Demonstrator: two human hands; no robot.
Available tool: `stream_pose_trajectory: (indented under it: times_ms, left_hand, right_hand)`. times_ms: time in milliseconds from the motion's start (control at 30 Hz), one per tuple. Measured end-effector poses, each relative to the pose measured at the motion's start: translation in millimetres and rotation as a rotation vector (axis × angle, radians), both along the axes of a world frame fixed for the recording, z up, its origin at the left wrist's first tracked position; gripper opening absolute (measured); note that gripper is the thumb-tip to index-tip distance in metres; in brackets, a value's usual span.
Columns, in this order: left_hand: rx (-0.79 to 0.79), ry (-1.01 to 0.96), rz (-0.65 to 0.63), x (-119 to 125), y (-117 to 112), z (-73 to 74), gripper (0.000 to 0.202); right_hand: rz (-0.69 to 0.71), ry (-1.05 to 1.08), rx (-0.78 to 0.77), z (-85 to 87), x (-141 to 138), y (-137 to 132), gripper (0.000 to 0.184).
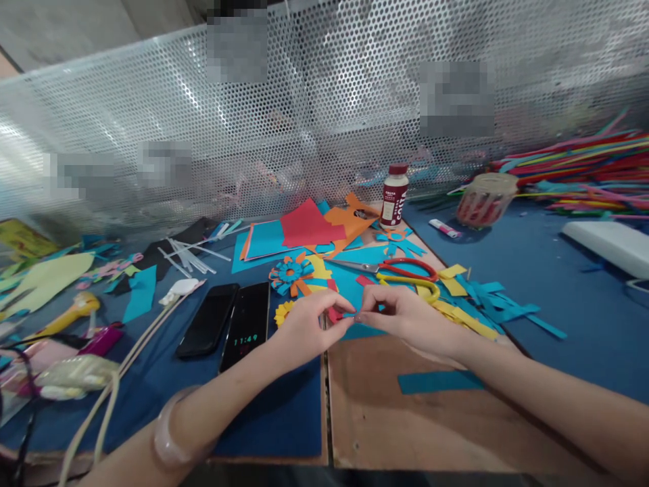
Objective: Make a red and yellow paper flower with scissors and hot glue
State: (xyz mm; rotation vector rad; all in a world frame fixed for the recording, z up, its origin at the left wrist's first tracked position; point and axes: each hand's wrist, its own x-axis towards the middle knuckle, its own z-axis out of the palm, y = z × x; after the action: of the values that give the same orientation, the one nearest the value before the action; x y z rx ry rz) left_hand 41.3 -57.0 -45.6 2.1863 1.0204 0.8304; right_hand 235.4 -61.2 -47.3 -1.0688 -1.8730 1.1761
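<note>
My left hand [311, 321] and my right hand [405, 318] meet fingertip to fingertip above the front of the paper pile. Thumb and forefinger of each are pinched together on a small blue paper piece [349, 315], mostly hidden by the fingers. Some red paper [334, 314] shows just behind my left fingers. Beyond the hands lie red-handled scissors [405, 266] and a yellow-handled pair [426, 287]. To the left of them is a blue and orange paper flower [290, 272], with a yellow paper flower [282, 313] beside my left hand.
Two phones [209, 321] [248, 318] lie left of my left forearm. Coloured paper sheets [311, 226] and a Costa bottle [394, 197] stand behind. A jar [485, 201], glue stick [445, 228], pipe cleaners [598, 162] and blue strips [501, 304] are rightward. Perforated metal [324, 101] borders the back.
</note>
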Motion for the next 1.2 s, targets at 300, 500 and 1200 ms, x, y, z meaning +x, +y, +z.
stream_pose_trajectory:
  times_ms: [300, 500, 1200]
  left_hand:
    - [-0.360, -0.254, 0.101, -0.8, 7.3, -2.7, 0.021]
    - [-0.465, -0.345, 0.119, 2.7, 5.7, -3.0, 0.020]
    - [-0.521, -0.378, 0.016, 3.7, 4.1, 0.5, 0.017]
  right_hand:
    - [-0.066, 0.066, -0.052, 4.1, 0.0, 1.2, 0.024]
    - [-0.060, 0.094, -0.001, 2.2, -1.8, 0.8, 0.021]
    - [0.021, 0.070, -0.035, 4.6, -2.0, -2.1, 0.015]
